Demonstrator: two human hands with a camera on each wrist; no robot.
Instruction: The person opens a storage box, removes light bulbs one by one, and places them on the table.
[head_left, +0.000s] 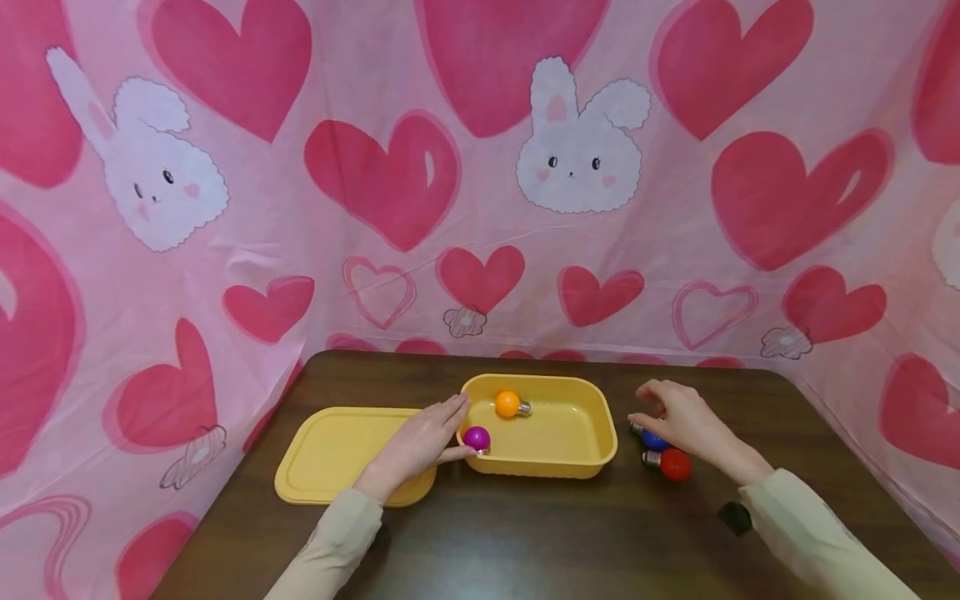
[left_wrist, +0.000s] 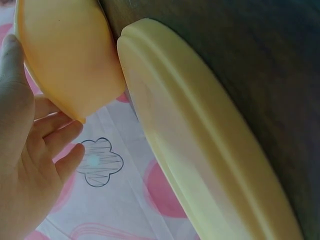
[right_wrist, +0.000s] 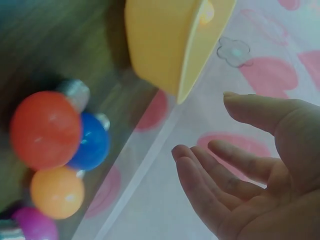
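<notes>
In the head view, the left hand [head_left: 423,435], unclenched, touched the box [head_left: 532,468], where an orange bulb [head_left: 507,404] and purple bulb [head_left: 476,438] lay; the right hand [head_left: 686,418], empty, hung near a blue bulb [head_left: 655,442] and red bulb [head_left: 676,465]. In the left wrist view, the lid [left_wrist: 200,135] lay near the box. In the right wrist view, a second orange bulb [right_wrist: 57,193] touched the red bulb.

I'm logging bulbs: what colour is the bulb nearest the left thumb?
That bulb is purple, clearest in the head view.
</notes>
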